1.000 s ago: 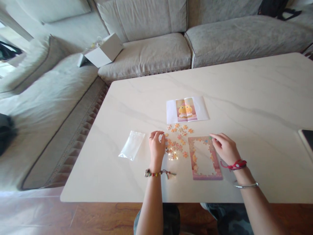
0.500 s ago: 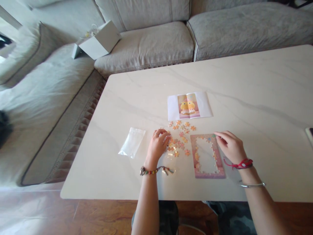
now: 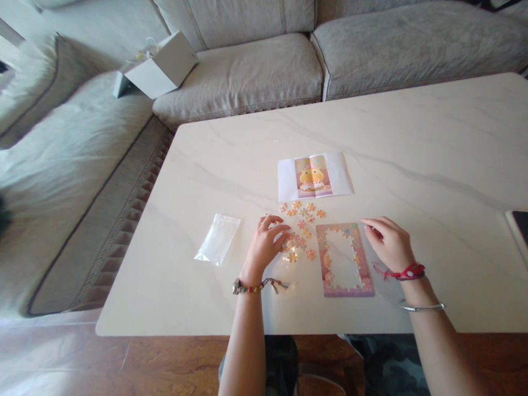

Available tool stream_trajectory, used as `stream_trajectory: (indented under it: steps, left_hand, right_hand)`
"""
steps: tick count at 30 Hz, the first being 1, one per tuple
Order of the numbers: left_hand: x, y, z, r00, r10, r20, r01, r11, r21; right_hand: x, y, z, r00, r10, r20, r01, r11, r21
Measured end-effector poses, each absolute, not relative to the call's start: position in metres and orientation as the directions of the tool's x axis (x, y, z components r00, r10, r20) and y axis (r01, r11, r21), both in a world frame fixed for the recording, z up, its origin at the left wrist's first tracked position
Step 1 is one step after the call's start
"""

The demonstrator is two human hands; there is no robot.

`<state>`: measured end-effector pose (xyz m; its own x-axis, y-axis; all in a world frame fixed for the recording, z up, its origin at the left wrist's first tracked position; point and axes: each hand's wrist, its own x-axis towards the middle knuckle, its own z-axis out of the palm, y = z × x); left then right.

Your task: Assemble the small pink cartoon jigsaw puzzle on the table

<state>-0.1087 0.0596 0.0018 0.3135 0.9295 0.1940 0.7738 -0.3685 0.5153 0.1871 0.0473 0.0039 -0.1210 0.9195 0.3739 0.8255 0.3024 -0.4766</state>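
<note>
A pink puzzle frame (image 3: 365, 271), with its border pieces set and its middle white, lies flat near the table's front edge. Loose orange and pink puzzle pieces (image 3: 304, 224) are scattered just left of it. My left hand (image 3: 264, 247) rests on the left side of that scatter, fingers curled down onto the pieces; what they pinch is hidden. My right hand (image 3: 390, 243) lies just right of the frame's top right corner. Its fingers stretch leftward toward the corner and hold nothing that I can see. A reference picture sheet (image 3: 314, 176) lies beyond the pieces.
A clear plastic bag (image 3: 218, 246) lies left of my left hand on the white marble table (image 3: 412, 143). A dark device (image 3: 520, 225) sits at the right edge. A grey sofa (image 3: 247, 71) with a white box (image 3: 159, 66) runs behind and to the left.
My left hand has curled further onto the loose pieces. My right hand has drawn slightly right, off the frame's top corner. The view has shifted a little.
</note>
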Motion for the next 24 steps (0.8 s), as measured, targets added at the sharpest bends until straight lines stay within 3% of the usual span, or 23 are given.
stream_trajectory:
  steps: [7, 16, 24]
  left_hand:
    - [-0.091, 0.057, 0.002, 0.424, 0.899, 0.109, 0.738, -0.413, 0.534]
    - [-0.083, 0.055, 0.004, 0.401, 0.916, -0.014, 0.766, -0.327, 0.554]
    - [-0.084, 0.054, 0.006, 0.383, 0.923, -0.037, 0.776, -0.3, 0.555]
  right_hand:
    - [0.19, 0.048, 0.002, -0.109, 0.923, 0.37, 0.829, 0.29, -0.478]
    - [0.191, 0.046, 0.002, -0.115, 0.919, 0.378, 0.819, 0.303, -0.487]
    - [0.193, 0.048, 0.002, -0.107, 0.918, 0.382, 0.828, 0.295, -0.477]
